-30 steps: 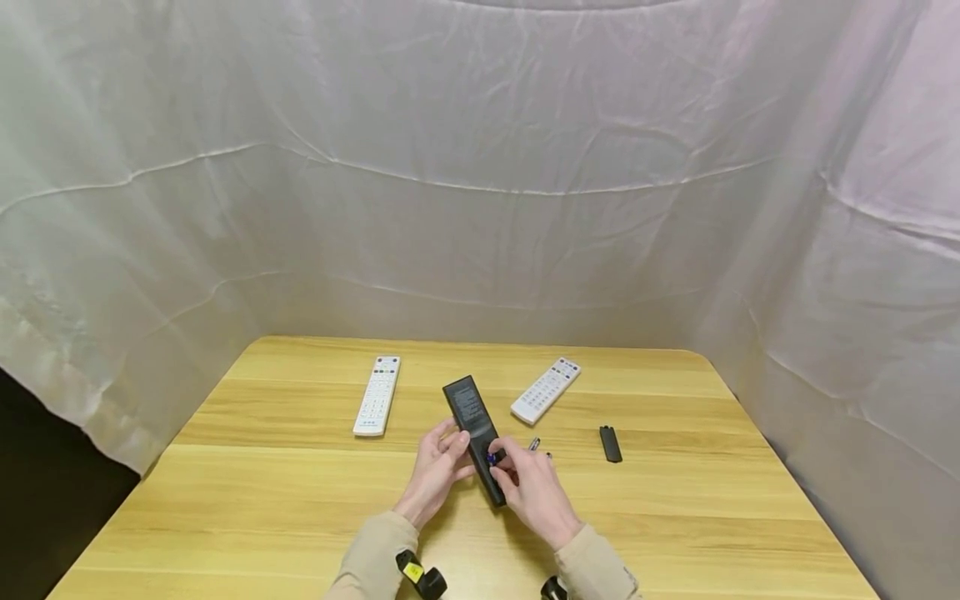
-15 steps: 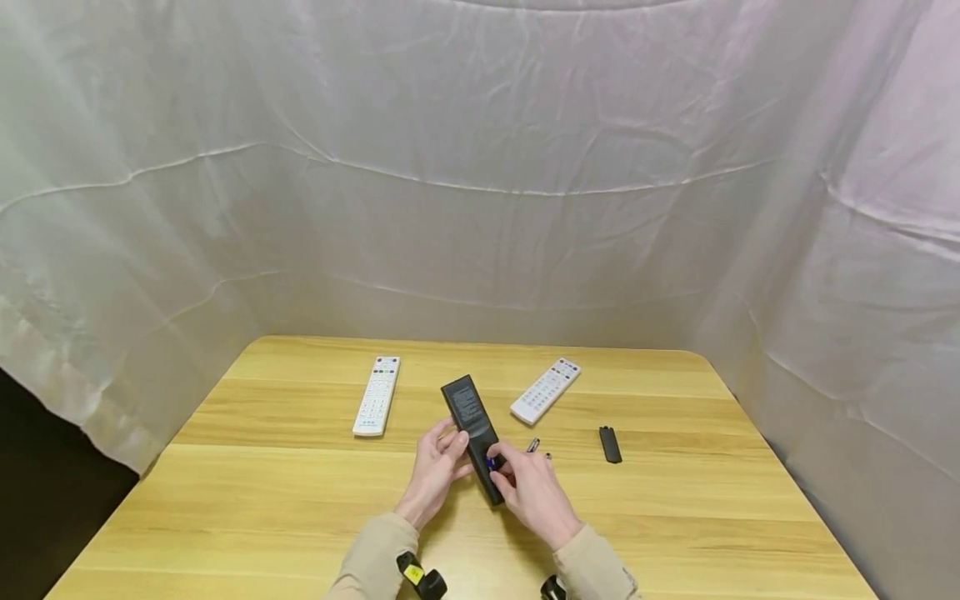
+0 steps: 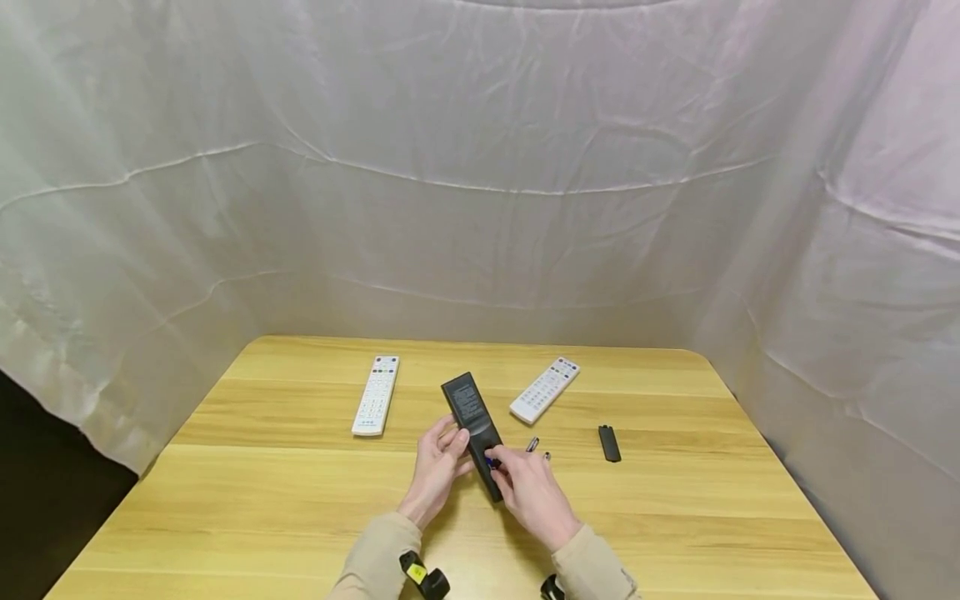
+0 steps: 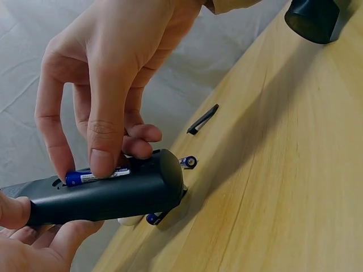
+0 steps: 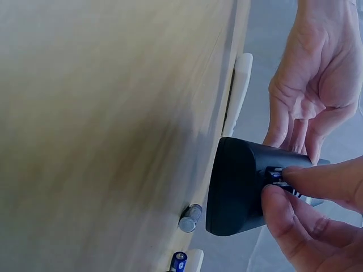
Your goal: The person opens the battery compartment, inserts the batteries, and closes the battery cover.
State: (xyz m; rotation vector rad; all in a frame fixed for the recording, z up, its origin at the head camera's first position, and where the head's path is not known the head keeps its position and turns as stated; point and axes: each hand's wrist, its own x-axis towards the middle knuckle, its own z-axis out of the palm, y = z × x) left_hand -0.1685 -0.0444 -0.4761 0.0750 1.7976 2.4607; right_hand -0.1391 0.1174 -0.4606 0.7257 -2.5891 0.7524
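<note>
Tilted above the table, a black remote control (image 3: 465, 402) is back side up. My left hand (image 3: 437, 468) grips it from the left, thumb along the edge; part of that thumb shows in the left wrist view (image 4: 14, 212). With thumb and fingertips my right hand (image 3: 531, 492) pinches a blue-and-white battery (image 4: 96, 177) in the remote's opened battery compartment. In the right wrist view the fingers (image 5: 317, 178) partly cover the battery and the compartment. Loose batteries lie on the table by the right hand, among them a silver-ended one (image 5: 190, 218) and a blue one (image 5: 178, 262).
A white remote control (image 3: 377, 396) lies at the left of the wooden table (image 3: 262, 492), with another white remote (image 3: 545, 391) behind the right hand. The black battery cover (image 3: 610, 443) is farther right. Pale curtains (image 3: 480, 250) surround the table's far side.
My right fingertips have shifted slightly, and the pinched battery sits lower against the remote. The left hand keeps its grip, and the remote has barely moved.
</note>
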